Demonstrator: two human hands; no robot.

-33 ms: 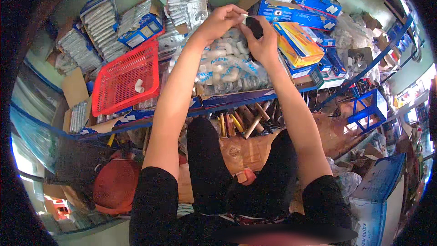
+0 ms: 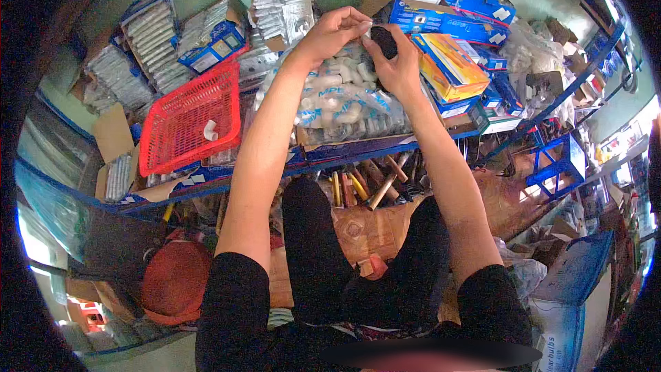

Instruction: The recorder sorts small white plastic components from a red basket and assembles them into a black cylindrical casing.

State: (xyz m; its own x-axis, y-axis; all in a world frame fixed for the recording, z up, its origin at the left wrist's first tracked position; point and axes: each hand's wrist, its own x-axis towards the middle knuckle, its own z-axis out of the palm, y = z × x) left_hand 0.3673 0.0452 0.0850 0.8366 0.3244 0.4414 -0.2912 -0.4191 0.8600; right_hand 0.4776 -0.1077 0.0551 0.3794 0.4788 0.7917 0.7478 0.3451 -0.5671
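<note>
My left hand (image 2: 336, 33) and my right hand (image 2: 398, 62) meet above a clear plastic bag (image 2: 323, 118) with blue print. Between their fingertips is a small white piece (image 2: 370, 25), probably a plastic pipe fitting, mostly covered by the fingers. Both hands are closed in a pinch on it. A dark rounded patch (image 2: 384, 42) shows in the gap between my right thumb and fingers; what it is I cannot tell. Several white pipe fittings (image 2: 339, 69) fill the bag under my hands. One white elbow fitting (image 2: 210, 130) lies in the red plastic basket (image 2: 236, 107) to the left.
Boxes of clear-wrapped goods (image 2: 150, 40) line the back left of the shelf. Blue boxes (image 2: 441, 24) and a yellow-orange box (image 2: 449, 65) stand at right. Wooden-handled tools (image 2: 377, 189) lie below the shelf edge, near my knees. A blue metal frame (image 2: 559, 165) is farther right.
</note>
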